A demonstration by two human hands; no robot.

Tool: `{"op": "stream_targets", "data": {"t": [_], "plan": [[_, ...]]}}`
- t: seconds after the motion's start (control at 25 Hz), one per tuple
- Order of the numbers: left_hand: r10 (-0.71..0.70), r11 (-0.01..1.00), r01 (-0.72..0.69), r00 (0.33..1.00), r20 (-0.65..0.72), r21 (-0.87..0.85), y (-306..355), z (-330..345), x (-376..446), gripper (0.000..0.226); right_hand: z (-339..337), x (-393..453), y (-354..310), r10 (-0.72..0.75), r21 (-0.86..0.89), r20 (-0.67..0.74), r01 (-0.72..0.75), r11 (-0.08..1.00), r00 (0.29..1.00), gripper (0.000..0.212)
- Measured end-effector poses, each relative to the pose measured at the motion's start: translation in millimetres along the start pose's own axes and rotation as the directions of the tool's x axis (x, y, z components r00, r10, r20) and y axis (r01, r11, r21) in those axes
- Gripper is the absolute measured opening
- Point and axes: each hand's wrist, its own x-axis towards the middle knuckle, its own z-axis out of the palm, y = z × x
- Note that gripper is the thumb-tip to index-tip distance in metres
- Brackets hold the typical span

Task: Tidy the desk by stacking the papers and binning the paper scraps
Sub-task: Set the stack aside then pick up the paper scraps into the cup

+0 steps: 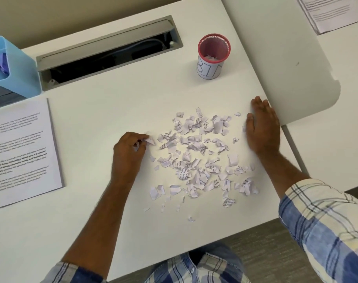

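From the head camera, a white tabletop (104,111) carries a loose spread of torn paper scraps (202,158), most of them lying between the two hands and running down toward the near edge. The left hand (129,152) sits at the left margin of the spread with its fingers (140,137) curled, pinching a few scraps against the thumb. The right hand (263,127) lies flat on the tabletop at the right margin of the spread, palm down, its fingers (259,104) straight and close together, pointing away from the person. Beyond the scraps, well apart from both hands, stands a red mesh cup (214,56) wrapped in a white label reading "BIN", with a few scraps visible inside. A stack of printed papers (24,152) lies squared at the left of the tabletop, near the left forearm but not touching it. Another printed sheet (329,13) lies far off at the top right, on an adjoining surface. Behind the stack stands a light blue desk organiser (17,70), beside a grey cable hatch (108,52) set into the tabletop. Both forearms come out of rolled plaid sleeves (327,227).
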Motion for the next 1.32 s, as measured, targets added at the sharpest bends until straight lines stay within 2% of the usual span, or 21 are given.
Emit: {"op": "stream_targets", "data": {"t": [0.28, 0.44, 0.68, 0.96, 1.32], "plan": [[-0.018, 0.997, 0.013, 0.998, -0.059, -0.082, 27.8, -8.6, 12.4, 0.021, -1.5, 0.8, -1.8, -0.004, 0.011, -0.014, 0.004, 1.0, 1.0, 0.048], [0.024, 0.98, -0.039, 0.997, -0.078, -0.197, 56.0, -1.4, 33.7, 0.018, -1.9, 0.3, -1.6, 0.004, 0.001, -0.009, -0.004, 1.0, 1.0, 0.049], [0.11, 0.952, -0.128, 0.991, -0.081, -0.279, 110.4, 15.9, 83.6, 0.014, -2.1, -0.2, -1.7, -0.014, 0.007, -0.023, 0.014, 1.0, 1.0, 0.048], [0.308, 0.938, -0.305, 0.951, -0.007, -0.168, 172.7, 45.1, 177.3, 0.014, -2.5, -0.1, -4.2, -0.012, 0.029, -0.038, 0.013, 0.999, 0.999, 0.048], [0.295, 0.955, -0.292, 0.945, 0.139, -0.047, 189.5, 76.7, 230.2, 0.02, -1.7, -0.6, -2.2, -0.006, 0.024, -0.037, 0.007, 1.0, 0.999, 0.048]]}}
